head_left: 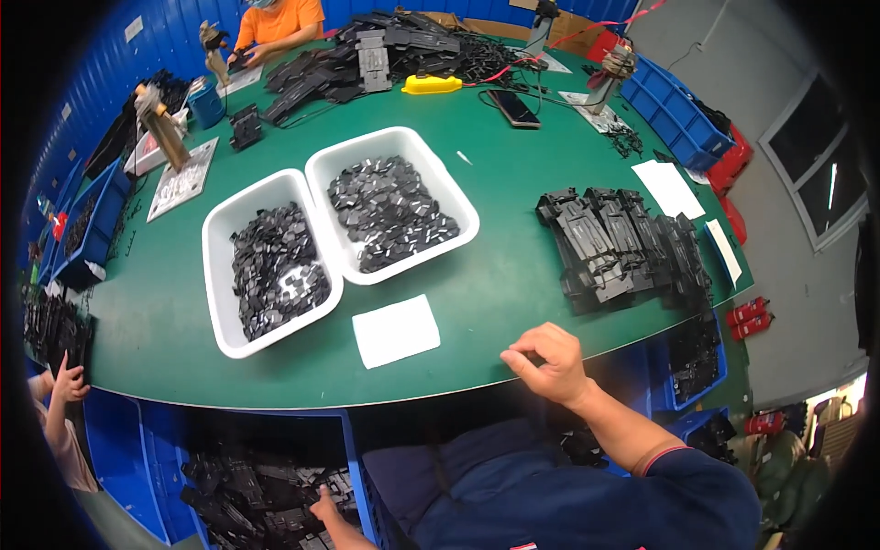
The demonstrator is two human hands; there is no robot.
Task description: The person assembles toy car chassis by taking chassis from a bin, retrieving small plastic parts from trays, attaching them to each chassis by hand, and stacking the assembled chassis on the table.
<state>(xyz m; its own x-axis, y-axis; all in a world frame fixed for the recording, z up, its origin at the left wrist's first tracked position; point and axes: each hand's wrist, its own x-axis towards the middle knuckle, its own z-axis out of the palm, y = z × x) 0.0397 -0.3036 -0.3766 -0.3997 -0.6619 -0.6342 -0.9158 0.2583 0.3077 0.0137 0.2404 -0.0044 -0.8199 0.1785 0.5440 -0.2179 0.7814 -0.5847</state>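
My left hand [326,507] reaches low into a blue bin [357,477] under the table's near edge. It touches a pile of black plastic molded parts [261,500]; most of its fingers are hidden, so whether it grips one cannot be told. Above the table's near edge is my right hand [550,362], its fingers curled and the thumb close to them; anything inside is too small or hidden to make out. A white sheet [397,331] lies to its left. Farther right, several black plastic frames [605,243] lie in a row on the green table.
Two white tubs [220,307] [440,165] hold small black pieces. Bench presses [165,133] [610,78] stand at the left and far right. A phone [513,108], a yellow-handled tool [431,84] and heaped black frames [367,55] lie at the back. Other people [280,27] [60,412] work nearby.
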